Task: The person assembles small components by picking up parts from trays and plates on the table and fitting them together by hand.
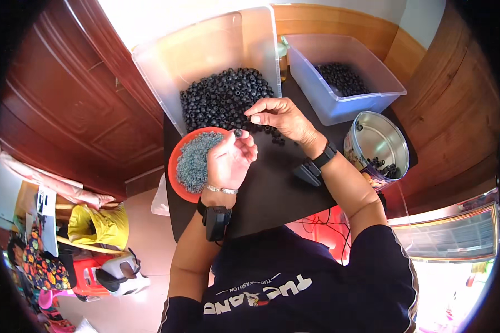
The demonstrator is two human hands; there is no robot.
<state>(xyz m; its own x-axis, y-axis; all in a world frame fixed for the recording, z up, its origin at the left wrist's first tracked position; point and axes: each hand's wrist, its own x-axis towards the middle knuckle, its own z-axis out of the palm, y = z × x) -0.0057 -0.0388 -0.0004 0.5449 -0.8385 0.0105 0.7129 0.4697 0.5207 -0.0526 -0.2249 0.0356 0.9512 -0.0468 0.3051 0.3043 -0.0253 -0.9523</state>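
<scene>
My left hand [231, 162] is palm up over the edge of an orange-red bowl [174, 176]. It pinches a small round black part [238, 133] between thumb and fingertip. Just to the right, my right hand [283, 120] has thumb and forefinger pressed together; what they hold, if anything, is too small to make out. Many small, grey-blue shiny pieces [193, 162] fill the bowl. Behind both hands, a heap of hollow black parts [225, 95] spills out of a large clear plastic bin [205, 39] that lies tipped onto the dark table [264, 188].
At the back right stands another clear bin [347, 108] with more black parts inside. A round tin [406, 145] holding several black parts sits at the table's right edge. A capped bottle [283, 58] stands between the bins. Wooden panels close in on both sides.
</scene>
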